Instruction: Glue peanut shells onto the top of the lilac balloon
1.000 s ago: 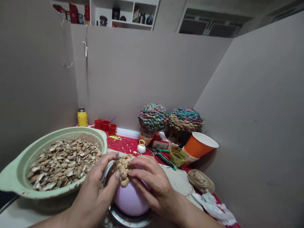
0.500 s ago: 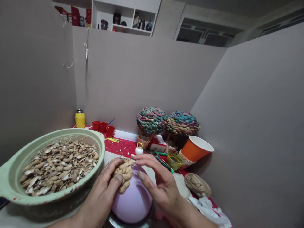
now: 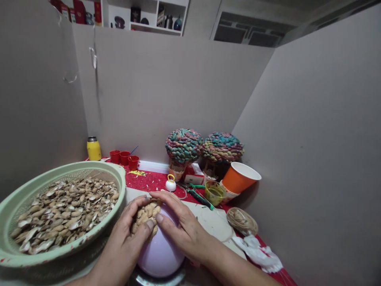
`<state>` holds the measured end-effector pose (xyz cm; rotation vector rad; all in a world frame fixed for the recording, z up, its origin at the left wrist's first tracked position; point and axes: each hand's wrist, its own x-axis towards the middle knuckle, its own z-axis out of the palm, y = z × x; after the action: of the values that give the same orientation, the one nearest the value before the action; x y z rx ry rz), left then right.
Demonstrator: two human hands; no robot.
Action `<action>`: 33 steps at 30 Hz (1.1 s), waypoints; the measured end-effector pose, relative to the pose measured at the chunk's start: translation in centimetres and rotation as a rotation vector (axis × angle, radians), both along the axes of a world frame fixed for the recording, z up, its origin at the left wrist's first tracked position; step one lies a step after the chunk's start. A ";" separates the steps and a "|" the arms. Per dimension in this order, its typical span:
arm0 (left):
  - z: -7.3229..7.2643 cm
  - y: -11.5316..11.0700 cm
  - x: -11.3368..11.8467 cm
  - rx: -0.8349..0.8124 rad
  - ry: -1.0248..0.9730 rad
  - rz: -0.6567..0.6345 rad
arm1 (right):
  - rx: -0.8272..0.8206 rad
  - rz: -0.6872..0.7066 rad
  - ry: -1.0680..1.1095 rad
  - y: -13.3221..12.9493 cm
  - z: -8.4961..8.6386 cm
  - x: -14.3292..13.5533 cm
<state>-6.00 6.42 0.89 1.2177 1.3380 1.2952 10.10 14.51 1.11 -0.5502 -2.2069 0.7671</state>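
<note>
A smooth lilac ball (image 3: 162, 252), like a balloon, rests low in the view on a round, shiny base. Peanut shells (image 3: 147, 216) cover a patch on its upper left. My left hand (image 3: 127, 232) cups the left side of this patch, its thumb lying on the shells. From the right, my right hand (image 3: 180, 226) reaches over the ball, fingers stretched across the top of the patch and thumb on its right edge. Nothing is gripped in either hand. On the left, a pale green colander (image 3: 121, 178) holds many loose shells.
Behind the ball lie green-handled pliers (image 3: 201, 198), a yellow-green bowl (image 3: 214, 193) and a white object with a yellow ring (image 3: 170, 184). Further back stand red cups (image 3: 124, 158), two colourful domed pieces (image 3: 183, 146) and a yellow bottle (image 3: 94, 149). An orange bucket (image 3: 238, 178) leans at right.
My right hand has moved left over the ball and now touches the shell patch. My left hand stays around the patch. The view has shifted slightly, moving the surroundings left and up.
</note>
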 end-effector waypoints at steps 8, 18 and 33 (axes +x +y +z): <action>-0.4 0.7 0.3 0.053 0.018 0.041 | -0.002 0.032 0.033 0.0 0.0 0.0; 0.2 0.6 0.1 -0.018 -0.010 0.044 | 0.011 0.020 0.025 0.0 0.1 -0.1; 0.2 0.7 0.4 0.015 -0.023 0.037 | 0.035 0.024 0.050 0.0 0.0 0.0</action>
<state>-5.61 7.16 1.08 1.1894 1.3428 1.3437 10.07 14.55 1.12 -0.4830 -2.1800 0.7451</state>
